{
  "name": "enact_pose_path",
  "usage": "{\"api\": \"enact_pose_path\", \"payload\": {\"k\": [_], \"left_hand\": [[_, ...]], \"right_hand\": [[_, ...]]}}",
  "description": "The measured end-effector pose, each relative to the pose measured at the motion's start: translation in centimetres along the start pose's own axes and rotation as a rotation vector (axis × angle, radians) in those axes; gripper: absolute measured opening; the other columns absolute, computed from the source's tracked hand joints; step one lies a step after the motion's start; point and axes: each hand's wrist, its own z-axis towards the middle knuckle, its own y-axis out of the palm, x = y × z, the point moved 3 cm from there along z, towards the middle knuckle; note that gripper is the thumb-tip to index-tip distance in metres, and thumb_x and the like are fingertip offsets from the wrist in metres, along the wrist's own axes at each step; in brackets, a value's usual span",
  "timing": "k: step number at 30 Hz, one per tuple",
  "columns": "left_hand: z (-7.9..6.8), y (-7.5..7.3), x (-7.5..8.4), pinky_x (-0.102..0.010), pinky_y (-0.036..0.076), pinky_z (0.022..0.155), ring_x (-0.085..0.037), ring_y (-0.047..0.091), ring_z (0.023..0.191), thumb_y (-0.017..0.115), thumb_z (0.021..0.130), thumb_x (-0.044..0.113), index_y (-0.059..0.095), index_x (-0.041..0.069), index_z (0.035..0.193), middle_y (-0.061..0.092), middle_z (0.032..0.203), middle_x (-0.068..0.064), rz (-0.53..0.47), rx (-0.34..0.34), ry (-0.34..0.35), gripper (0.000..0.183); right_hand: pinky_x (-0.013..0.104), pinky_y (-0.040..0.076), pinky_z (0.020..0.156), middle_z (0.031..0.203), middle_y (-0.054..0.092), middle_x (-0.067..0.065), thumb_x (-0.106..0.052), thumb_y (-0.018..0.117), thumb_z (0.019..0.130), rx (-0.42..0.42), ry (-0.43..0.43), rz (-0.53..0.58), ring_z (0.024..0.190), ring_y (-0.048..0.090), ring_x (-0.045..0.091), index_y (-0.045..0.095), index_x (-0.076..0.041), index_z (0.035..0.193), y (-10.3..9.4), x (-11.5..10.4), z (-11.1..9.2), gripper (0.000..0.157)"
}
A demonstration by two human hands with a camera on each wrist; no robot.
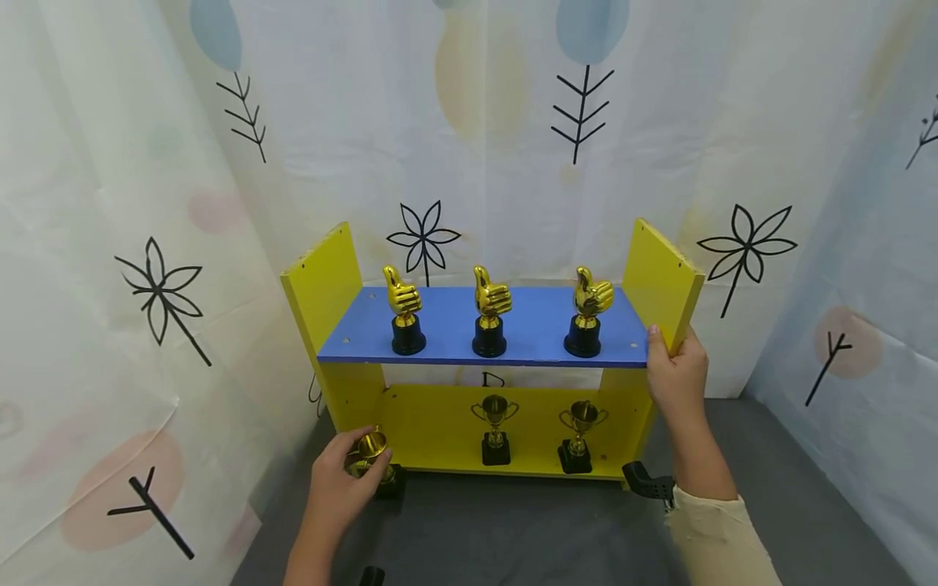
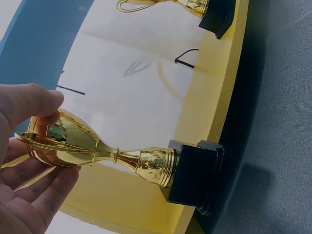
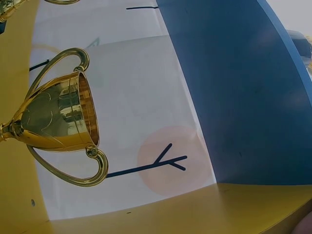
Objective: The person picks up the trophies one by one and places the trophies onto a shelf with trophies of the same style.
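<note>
My left hand [image 1: 335, 480] holds a gold trophy cup [image 1: 373, 444] by its bowl, at the left end of the yellow lower shelf [image 1: 440, 443]. In the left wrist view the thumb and fingers are round the bowl of this cup [image 2: 78, 144], and its black base [image 2: 192, 173] overlaps the shelf's front edge; whether it touches the board I cannot tell. My right hand [image 1: 680, 381] grips the front edge of the yellow right side panel [image 1: 663, 281]. Two more trophy cups stand on the lower shelf, one mid-shelf [image 1: 495, 412] and one at the right [image 1: 582, 419].
Three gold thumbs-up trophies, left [image 1: 404, 301], middle [image 1: 490, 305] and right [image 1: 590, 301], stand on the blue upper shelf [image 1: 447, 342]. The rack's left panel [image 1: 326, 281] rises beside them. A dark grey tabletop [image 1: 513, 529] lies in front, with patterned curtains [image 1: 330, 122] around.
</note>
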Motion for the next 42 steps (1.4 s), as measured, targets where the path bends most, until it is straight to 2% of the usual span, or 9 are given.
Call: {"api": "enact_pose_path", "payload": {"k": [4,11,13,19,27,35,42], "left_hand": [[0.2,0.3,0.2,-0.046,0.065,0.088,-0.027,0.072,0.103,0.090,0.087,0.014,0.073,0.004,0.126,0.072,0.117,-0.011,0.000,-0.012,-0.003,0.043],[0.6,0.8,0.3,-0.047,0.064,0.090,-0.026,0.071,0.104,0.089,0.087,0.013,0.073,0.004,0.127,0.072,0.116,-0.011,0.001,-0.020,0.012,0.044],[0.7,0.9,0.3,-0.048,0.064,0.090,-0.027,0.071,0.104,0.089,0.087,0.013,0.073,0.004,0.127,0.072,0.116,-0.010,-0.005,-0.019,0.017,0.044],[1.1,1.4,0.2,-0.048,0.064,0.090,-0.026,0.072,0.103,0.089,0.087,0.012,0.073,0.004,0.127,0.072,0.116,-0.010,-0.033,-0.018,0.023,0.044],[1.3,2.0,0.4,-0.047,0.064,0.090,-0.030,0.072,0.105,0.087,0.089,0.011,0.072,0.004,0.128,0.071,0.119,-0.013,-0.046,-0.040,0.024,0.043],[1.4,2.1,0.4,-0.050,0.063,0.092,-0.030,0.072,0.105,0.087,0.090,0.013,0.072,0.004,0.130,0.072,0.118,-0.013,-0.029,-0.063,0.015,0.043],[1.6,2.2,0.1,-0.050,0.063,0.092,-0.031,0.073,0.105,0.085,0.091,0.011,0.070,0.002,0.132,0.072,0.118,-0.013,-0.013,-0.080,0.052,0.044]], "right_hand": [[0.006,0.046,0.072,0.123,0.070,0.020,-0.035,0.051,0.112,-0.001,0.001,0.001,0.093,0.065,0.022,0.059,-0.001,0.139,0.0,0.1,-0.1,0.044],[0.007,0.045,0.067,0.116,0.069,0.021,-0.033,0.053,0.112,0.008,-0.035,0.016,0.080,0.059,0.003,0.062,0.001,0.134,-0.1,0.2,0.0,0.042],[0.008,0.046,0.067,0.114,0.069,0.021,-0.033,0.054,0.111,0.009,-0.040,0.020,0.078,0.058,0.002,0.061,0.001,0.133,-0.1,0.1,0.0,0.042],[0.006,0.045,0.070,0.120,0.069,0.022,-0.032,0.054,0.112,0.003,-0.033,0.024,0.082,0.058,0.002,0.060,0.002,0.135,0.0,0.0,0.0,0.042],[0.007,0.045,0.067,0.113,0.069,0.022,-0.031,0.054,0.111,0.009,-0.054,0.023,0.077,0.057,-0.002,0.061,0.003,0.132,-0.1,0.0,-0.1,0.041],[0.007,0.044,0.070,0.122,0.070,0.021,-0.032,0.053,0.111,0.012,-0.032,0.024,0.083,0.059,0.001,0.061,0.001,0.135,-0.1,0.1,0.2,0.042],[0.005,0.045,0.069,0.118,0.069,0.021,-0.032,0.053,0.111,0.010,-0.040,0.017,0.082,0.059,0.002,0.061,0.002,0.135,0.0,0.2,0.0,0.042]]}}
